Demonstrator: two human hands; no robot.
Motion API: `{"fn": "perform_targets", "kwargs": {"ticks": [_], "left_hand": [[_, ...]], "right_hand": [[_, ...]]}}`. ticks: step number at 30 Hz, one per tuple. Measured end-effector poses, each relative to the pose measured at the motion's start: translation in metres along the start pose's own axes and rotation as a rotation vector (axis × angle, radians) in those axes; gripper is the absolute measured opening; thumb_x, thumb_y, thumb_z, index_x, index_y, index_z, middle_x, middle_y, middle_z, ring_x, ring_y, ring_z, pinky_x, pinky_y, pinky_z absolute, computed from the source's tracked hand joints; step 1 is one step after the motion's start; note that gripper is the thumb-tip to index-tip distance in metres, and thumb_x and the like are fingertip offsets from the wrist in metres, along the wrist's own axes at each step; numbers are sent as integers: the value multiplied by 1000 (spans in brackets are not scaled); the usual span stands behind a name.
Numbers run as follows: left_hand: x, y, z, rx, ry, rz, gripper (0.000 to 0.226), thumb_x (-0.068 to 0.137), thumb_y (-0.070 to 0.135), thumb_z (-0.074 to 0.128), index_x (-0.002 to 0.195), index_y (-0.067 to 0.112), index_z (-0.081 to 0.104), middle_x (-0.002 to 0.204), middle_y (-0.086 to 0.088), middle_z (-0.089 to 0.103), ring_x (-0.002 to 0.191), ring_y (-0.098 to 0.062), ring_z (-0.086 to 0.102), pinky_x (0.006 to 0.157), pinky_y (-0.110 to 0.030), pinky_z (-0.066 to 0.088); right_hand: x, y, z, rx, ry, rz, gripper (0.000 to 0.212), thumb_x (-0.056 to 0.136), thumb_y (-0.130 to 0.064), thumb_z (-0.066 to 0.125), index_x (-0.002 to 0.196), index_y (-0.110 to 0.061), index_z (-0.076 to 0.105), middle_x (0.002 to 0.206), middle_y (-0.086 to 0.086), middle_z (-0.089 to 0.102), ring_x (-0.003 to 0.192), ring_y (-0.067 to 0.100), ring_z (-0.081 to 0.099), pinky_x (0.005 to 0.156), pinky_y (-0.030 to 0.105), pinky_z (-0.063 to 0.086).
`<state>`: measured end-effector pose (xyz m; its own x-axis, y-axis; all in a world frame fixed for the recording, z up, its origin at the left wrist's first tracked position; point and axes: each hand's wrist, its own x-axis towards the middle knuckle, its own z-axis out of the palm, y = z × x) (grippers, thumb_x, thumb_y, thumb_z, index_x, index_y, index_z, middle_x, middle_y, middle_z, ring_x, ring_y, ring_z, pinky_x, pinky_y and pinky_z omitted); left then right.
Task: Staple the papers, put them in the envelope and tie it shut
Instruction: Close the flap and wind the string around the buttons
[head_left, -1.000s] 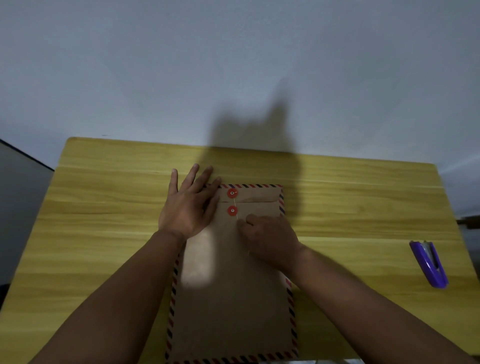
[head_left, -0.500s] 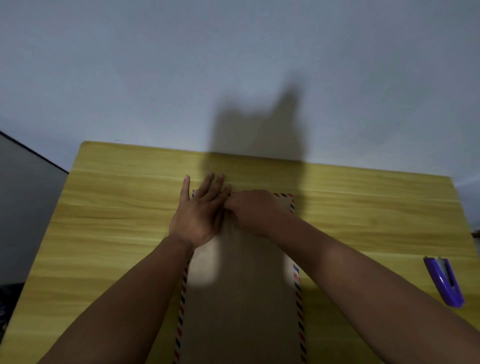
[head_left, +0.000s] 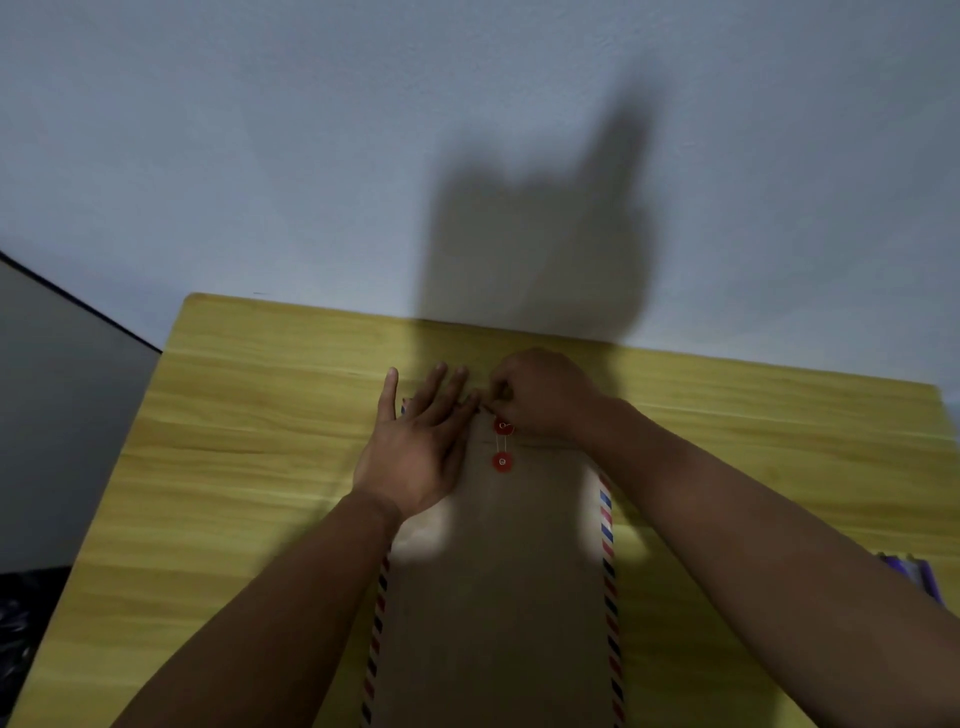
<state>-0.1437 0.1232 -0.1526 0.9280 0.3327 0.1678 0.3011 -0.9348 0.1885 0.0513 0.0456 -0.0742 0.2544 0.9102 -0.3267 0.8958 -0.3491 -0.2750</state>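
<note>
A brown envelope (head_left: 498, 571) with a red-and-blue striped border lies lengthwise on the yellow wooden table (head_left: 249, 467), flap folded down at the far end. Two red button discs show, the upper disc (head_left: 503, 427) on the flap and the lower disc (head_left: 502, 461) on the body, with a thin white string (head_left: 501, 445) running between them. My left hand (head_left: 421, 452) lies flat, fingers spread, on the envelope's far left corner. My right hand (head_left: 545, 395) is pinched on the string just above the upper disc. The papers are not visible.
A purple stapler (head_left: 909, 574) lies at the table's right edge, partly hidden behind my right forearm. A pale wall rises behind the table's far edge. A dark floor area lies to the left of the table.
My right hand went from beside the lower disc up to the flap's top, covering both discs, and now has shifted right so both discs and the string between them show. The left hand stayed pressed.
</note>
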Motion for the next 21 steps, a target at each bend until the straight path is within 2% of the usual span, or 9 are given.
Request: {"fn": "perform_targets", "kwargs": {"ticks": [4, 7, 9, 11, 13, 15, 18, 21], "left_hand": [[1, -1, -1, -3, -6, -6, 52, 104, 35, 36, 153, 23, 50, 167, -4, 36, 158, -26, 26, 122, -71, 14], [1, -1, -1, -5, -12, -13, 52, 105, 37, 33, 154, 24, 48, 167, -3, 35, 158, -25, 25, 122, -71, 13], [0, 0, 0, -16, -13, -18, 52, 106, 37, 33, 154, 24, 48, 168, -2, 34, 158, -24, 24, 123, -70, 12], [0, 0, 0, -26, -14, -19, 52, 106, 38, 32, 154, 25, 48, 168, -2, 33, 159, -23, 23, 124, -69, 10], [0, -1, 2, -24, -19, -20, 51, 107, 38, 32, 154, 26, 47, 169, -1, 32, 159, -23, 21, 124, -69, 9], [0, -2, 2, -18, -27, -24, 52, 107, 39, 31, 155, 27, 45, 169, 0, 30, 160, -22, 19, 124, -68, 8], [-1, -1, 1, -27, -22, -30, 52, 108, 39, 30, 156, 27, 45, 170, 0, 29, 160, -21, 18, 124, -68, 8], [-1, 0, 1, -27, -24, -39, 53, 108, 40, 29, 156, 27, 45, 169, 0, 30, 160, -20, 18, 124, -68, 8]], "right_hand": [[-11, 9, 9, 150, 83, 103, 10, 76, -28, 72, 83, -23, 77, 87, -5, 72, 88, 20, 68, 74, 33, 55], [-29, 13, 19, 200, 171, 83, 10, 78, -31, 70, 81, -24, 75, 78, -7, 68, 77, 20, 67, 70, 34, 53], [-43, 19, 31, 145, 295, -2, 20, 82, -37, 61, 81, -24, 76, 74, -5, 67, 66, 21, 66, 68, 38, 53], [-59, 25, 43, 49, 357, -61, 26, 88, -36, 54, 83, -24, 76, 72, -5, 63, 61, 21, 62, 67, 36, 46], [-71, 31, 51, -43, 369, -101, 22, 90, -31, 55, 85, -25, 76, 73, -6, 62, 61, 22, 62, 68, 35, 35], [-81, 31, 57, -112, 377, -148, 19, 88, -28, 57, 87, -25, 76, 75, -5, 64, 63, 21, 62, 69, 34, 32], [-90, 22, 61, -80, 415, -139, 26, 88, -27, 52, 87, -22, 78, 76, -4, 68, 64, 23, 65, 66, 35, 42], [-99, 14, 56, 69, 449, -31, 19, 87, -24, 58, 82, -19, 76, 77, -4, 72, 67, 23, 68, 62, 36, 49]]}}
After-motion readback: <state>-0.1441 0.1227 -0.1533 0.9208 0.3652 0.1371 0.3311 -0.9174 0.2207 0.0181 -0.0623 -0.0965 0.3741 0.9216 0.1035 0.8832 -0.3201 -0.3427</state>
